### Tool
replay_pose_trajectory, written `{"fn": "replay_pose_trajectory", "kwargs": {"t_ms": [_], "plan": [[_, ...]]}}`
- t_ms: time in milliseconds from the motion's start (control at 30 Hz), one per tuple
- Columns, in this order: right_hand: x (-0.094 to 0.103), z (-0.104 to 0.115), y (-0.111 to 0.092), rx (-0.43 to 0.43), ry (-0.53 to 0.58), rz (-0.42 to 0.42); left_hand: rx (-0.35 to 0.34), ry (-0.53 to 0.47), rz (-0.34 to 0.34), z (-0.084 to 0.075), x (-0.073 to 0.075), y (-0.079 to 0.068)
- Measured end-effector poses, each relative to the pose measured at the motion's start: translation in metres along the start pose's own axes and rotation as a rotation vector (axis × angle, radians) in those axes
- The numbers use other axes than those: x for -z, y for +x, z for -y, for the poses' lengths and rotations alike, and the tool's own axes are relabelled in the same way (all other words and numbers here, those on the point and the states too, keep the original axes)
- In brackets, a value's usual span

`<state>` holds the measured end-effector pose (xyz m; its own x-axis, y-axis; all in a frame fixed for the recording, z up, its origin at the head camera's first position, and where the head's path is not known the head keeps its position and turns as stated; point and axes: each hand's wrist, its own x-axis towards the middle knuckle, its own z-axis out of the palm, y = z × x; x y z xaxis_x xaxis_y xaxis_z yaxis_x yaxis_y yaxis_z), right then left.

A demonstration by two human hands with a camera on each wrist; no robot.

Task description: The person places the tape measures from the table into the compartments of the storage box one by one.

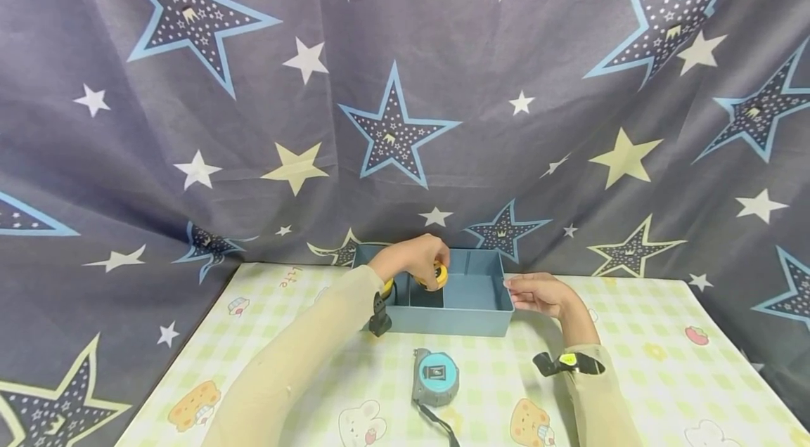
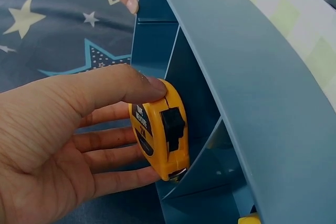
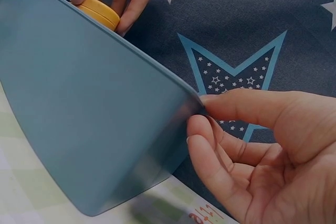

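My left hand holds a yellow tape measure with black markings and a black lock button, thumb on one side and fingers on the other. It is at the middle compartment of a blue divided box, close to a thin divider. With thumb and curled fingers, my right hand pinches the box's right rim near a corner. In the box's left part sits another yellow thing, mostly hidden by the left wrist.
A grey and turquoise tape measure with a black wrist strap lies on the table in front of the box. A checked cloth covers the table. Behind the box hangs a dark star-patterned curtain.
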<state>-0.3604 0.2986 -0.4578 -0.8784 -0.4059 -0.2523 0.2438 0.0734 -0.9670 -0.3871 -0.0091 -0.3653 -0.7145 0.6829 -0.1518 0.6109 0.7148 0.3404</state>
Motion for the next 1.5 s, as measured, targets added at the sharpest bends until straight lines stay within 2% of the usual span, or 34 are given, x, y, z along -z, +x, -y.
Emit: {"fn": "replay_pose_trajectory", "kwargs": {"t_ms": [233,733,1133,1500], "plan": [[-0.0025,-0.0002,-0.0003,-0.01,0.019,0.003,0.021,-0.007,0.009,-0.0023,-0.0001,-0.0025],[-0.0051,-0.0067,-0.0026,-0.022,0.035,0.023,0.017,0.013,0.002,-0.0014,-0.0085,-0.0015],[-0.0023,-0.0045,-0.0013,-0.011,0.03,0.018,0.035,0.021,-0.02,-0.0043,-0.0059,-0.0026],[-0.0024,-0.0012,0.001,-0.015,0.02,-0.006,0.054,0.019,-0.006,-0.002,-0.0026,-0.0012]]}}
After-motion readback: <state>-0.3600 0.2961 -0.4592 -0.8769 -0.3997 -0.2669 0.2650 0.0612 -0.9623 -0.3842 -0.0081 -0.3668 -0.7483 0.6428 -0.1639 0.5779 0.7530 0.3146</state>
